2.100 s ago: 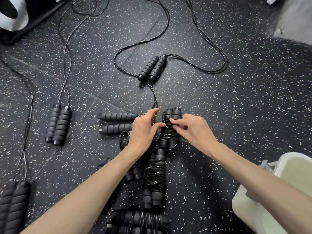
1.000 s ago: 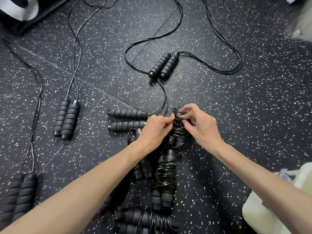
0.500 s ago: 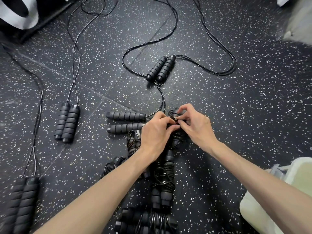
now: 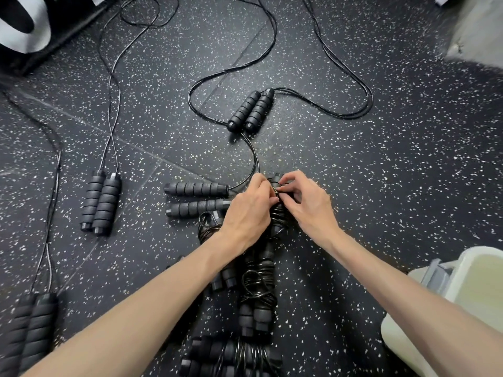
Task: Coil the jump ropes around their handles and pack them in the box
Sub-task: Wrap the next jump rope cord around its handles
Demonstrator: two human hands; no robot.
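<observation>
Both hands meet at top end of coiled rope (image 4: 277,216) on floor (image 4: 381,159): left hand (image 4: 249,210) and right hand (image 4: 309,205) pinch its cord end, likely tucking it in.

Done: at least 3 more coiled bundles (image 4: 257,292) lie in row toward camera.

Left: 4 uncoiled ropes (image 4: 251,110) spread on floor.

Box (image 4: 462,308) at right edge; none packed as far as visible.

light: bright, even, from overhead
shadows: soft, short beneath the forearms
glare: faint sheen on the black speckled rubber floor (image 4: 381,186)
edges: wide-angle bending, corners slightly blurred
</observation>
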